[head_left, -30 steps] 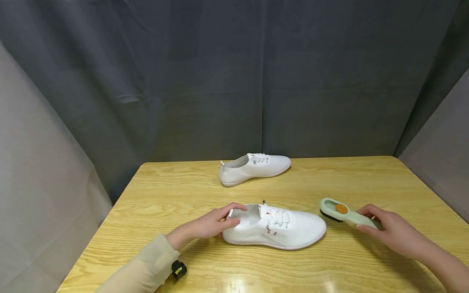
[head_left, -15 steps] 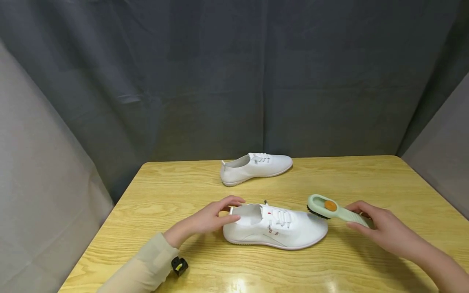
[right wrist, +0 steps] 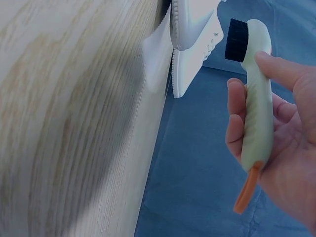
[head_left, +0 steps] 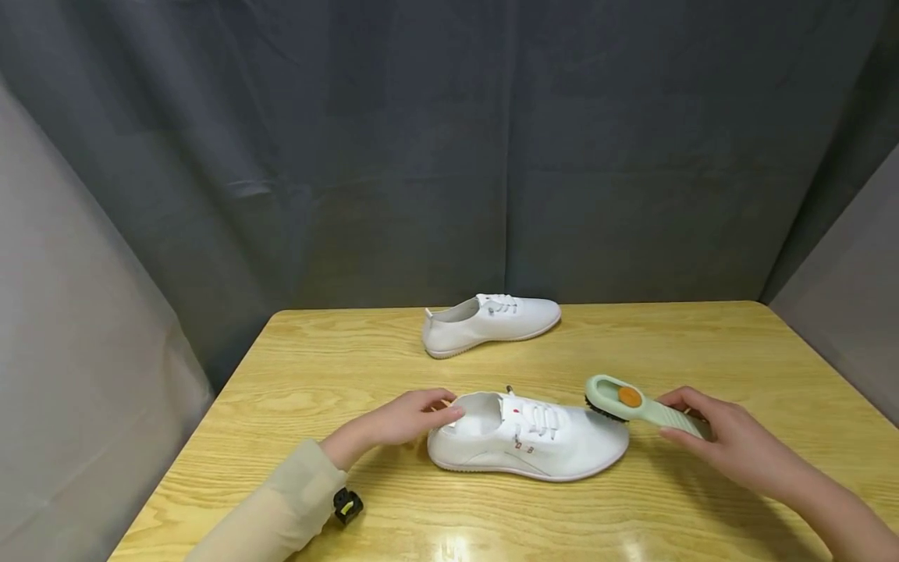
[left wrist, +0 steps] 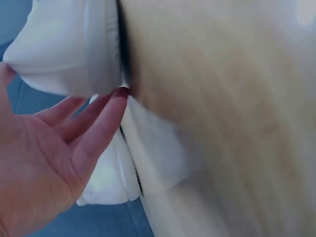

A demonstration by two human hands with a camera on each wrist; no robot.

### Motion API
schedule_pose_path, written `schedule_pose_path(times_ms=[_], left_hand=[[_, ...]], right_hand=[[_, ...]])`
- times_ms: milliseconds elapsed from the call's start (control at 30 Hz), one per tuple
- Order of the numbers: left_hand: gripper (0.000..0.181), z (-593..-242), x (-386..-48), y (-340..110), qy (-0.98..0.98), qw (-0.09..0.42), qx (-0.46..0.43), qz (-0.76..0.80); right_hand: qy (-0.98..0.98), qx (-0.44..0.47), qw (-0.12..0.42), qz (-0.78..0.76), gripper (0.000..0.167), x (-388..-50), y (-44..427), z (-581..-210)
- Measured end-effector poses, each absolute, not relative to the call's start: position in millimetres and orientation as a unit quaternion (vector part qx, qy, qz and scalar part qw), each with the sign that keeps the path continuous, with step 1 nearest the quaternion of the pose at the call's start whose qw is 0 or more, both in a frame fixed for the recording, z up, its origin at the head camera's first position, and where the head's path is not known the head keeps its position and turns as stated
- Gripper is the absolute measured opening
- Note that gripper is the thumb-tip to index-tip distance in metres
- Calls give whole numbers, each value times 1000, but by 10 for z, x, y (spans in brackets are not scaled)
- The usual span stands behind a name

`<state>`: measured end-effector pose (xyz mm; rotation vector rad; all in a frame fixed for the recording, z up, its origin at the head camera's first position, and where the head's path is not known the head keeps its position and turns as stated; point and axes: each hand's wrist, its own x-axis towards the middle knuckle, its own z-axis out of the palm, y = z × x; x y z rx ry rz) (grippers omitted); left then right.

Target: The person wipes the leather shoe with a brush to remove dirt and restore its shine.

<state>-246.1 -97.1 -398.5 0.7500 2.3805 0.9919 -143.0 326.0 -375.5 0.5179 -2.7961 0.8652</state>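
As the left hand point(head_left: 400, 419) curls fingers round a smooth shoe point(head_left: 583, 449), the right hand point(head_left: 744, 445) clamps a ribbed brush point(head_left: 667, 415).

Clock centred on tbl, 12 = far side. Wood-grain tbl point(head_left: 351, 351): yellowish, rounded far corners at approx 10 & 2, bright glare patch at 6. Far white shoe point(head_left: 523, 320) at 12, nr back edge, upright on sole; toe twd 3, heel w/ small pull tab at its 9 end, laces on top, greyish lining visible. Dk grey curtain point(head_left: 386, 156) behind, at 12; vert seam nr mid, soft creases twd 11. Lt cloth point(head_left: 77, 328) at 9–10, slants down alongside tbl. Greyish panel point(head_left: 850, 273) approx 2, also slanting.
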Motion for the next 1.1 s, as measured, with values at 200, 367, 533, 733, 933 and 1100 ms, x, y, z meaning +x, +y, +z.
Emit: schedule_pose_path(times_ms=[200,367,533,733,933,1100], left_hand=[[32,-4015,-2417,-921,879,199,296,317],[27,-4039,-2376,-911,877,185,306,321],[29,-4062,-2327,-907,872,178,312,333],[46,-4064,-2261,-895,870,168,324,331],[59,-4047,-2226,-881,886,164,318,294],[51,-4058,-2242,-857,881,167,304,321]], right_hand=[[-937,176,91,289,26,-1425,3269,-3753],[-940,169,77,286,26,-1432,3265,-3747],[-939,168,77,291,26,-1419,3273,-3755],[-937,174,89,289,27,-1410,3286,-3761],[-935,180,106,285,28,-1410,3301,-3763],[-935,180,121,280,29,-1413,3322,-3760]])
